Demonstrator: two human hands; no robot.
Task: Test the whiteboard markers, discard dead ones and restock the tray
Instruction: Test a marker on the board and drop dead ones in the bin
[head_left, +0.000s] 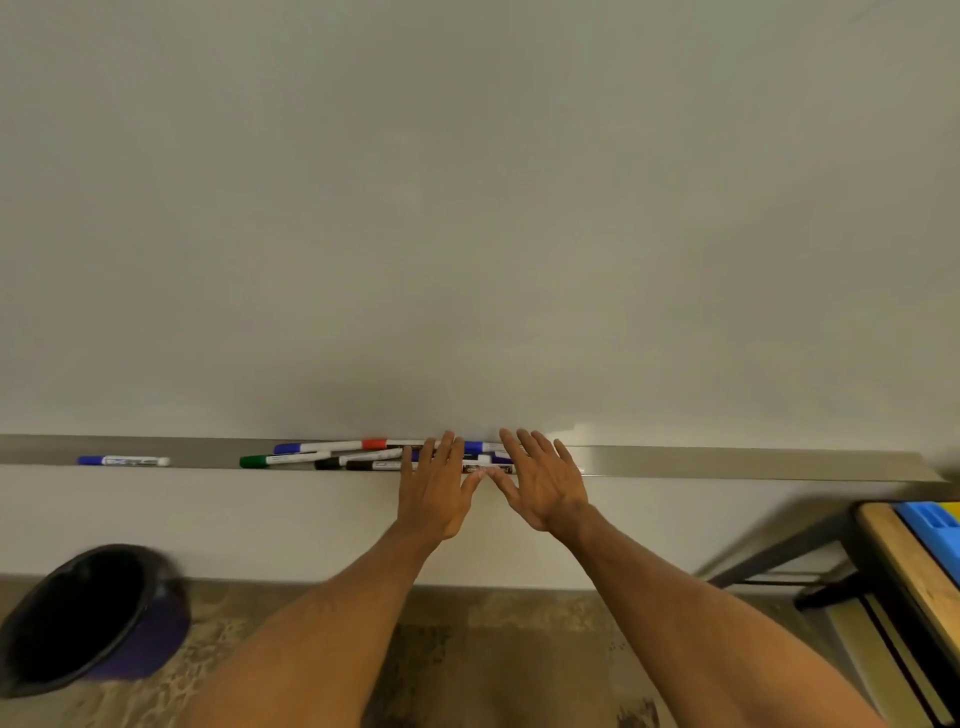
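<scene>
Grey metal tray (727, 462) runs across mid-frame under the whiteboard (467, 208), with a jumble of markers (332, 457) at centre and a lone blue-capped marker (123, 461) far left. The left hand (434, 488) and right hand (540, 483) lie over the jumble's right end, fingers (447, 448) straight and spread, gripping nothing, hiding several markers. A black bin (78, 618) stands lower left. At lower right, a wooden tabletop (909, 566) carries a blue box (935, 530).

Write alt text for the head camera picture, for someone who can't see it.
The left hand and right hand reach with straight fingers over a loose pile of markers in the metal tray under a blank whiteboard. One blue-capped marker lies apart, further left. A black bin stands on the floor, lower left.
</scene>
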